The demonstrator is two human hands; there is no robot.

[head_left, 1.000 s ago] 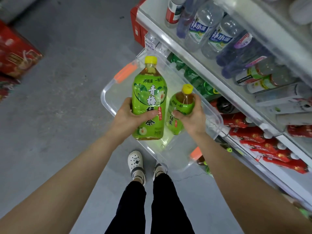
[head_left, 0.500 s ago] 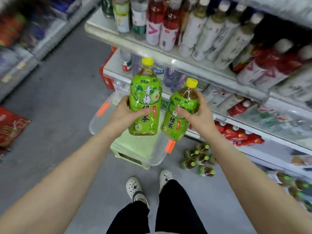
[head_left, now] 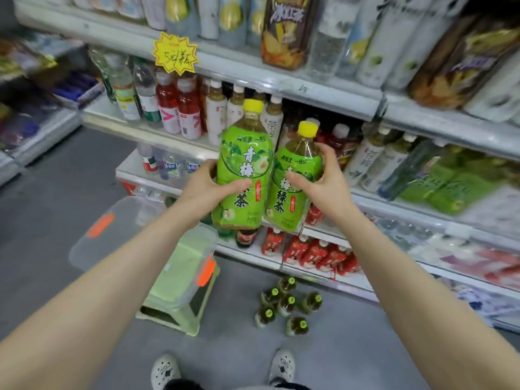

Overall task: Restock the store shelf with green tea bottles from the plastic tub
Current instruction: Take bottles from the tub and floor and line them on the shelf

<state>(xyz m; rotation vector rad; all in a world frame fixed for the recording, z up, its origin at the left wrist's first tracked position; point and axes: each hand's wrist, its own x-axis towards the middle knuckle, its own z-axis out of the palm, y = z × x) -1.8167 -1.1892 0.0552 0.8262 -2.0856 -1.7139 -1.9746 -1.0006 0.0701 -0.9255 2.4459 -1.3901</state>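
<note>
My left hand (head_left: 206,188) grips a green tea bottle (head_left: 245,153) with a green label and yellow cap, held upright. My right hand (head_left: 323,180) grips a second green tea bottle (head_left: 297,159) of the same kind, right beside the first and slightly lower. Both bottles hang in front of the middle shelf (head_left: 399,201) of the store rack. More green-labelled bottles (head_left: 450,187) lie on that shelf to the right. The clear plastic tub (head_left: 118,237) with orange handles sits on a pale green stool (head_left: 180,308) below my left arm.
Several small green-capped bottles (head_left: 287,305) stand on the grey floor by the rack's base. Red bottles (head_left: 312,254) fill the lowest shelf. Mixed drinks and a yellow price tag (head_left: 175,55) crowd the upper shelves. My feet (head_left: 225,367) are at the bottom edge.
Both hands have lifted the two bottles out of the tub and up to the middle shelf's height. My view has swung upward from the tub to the shelves.
</note>
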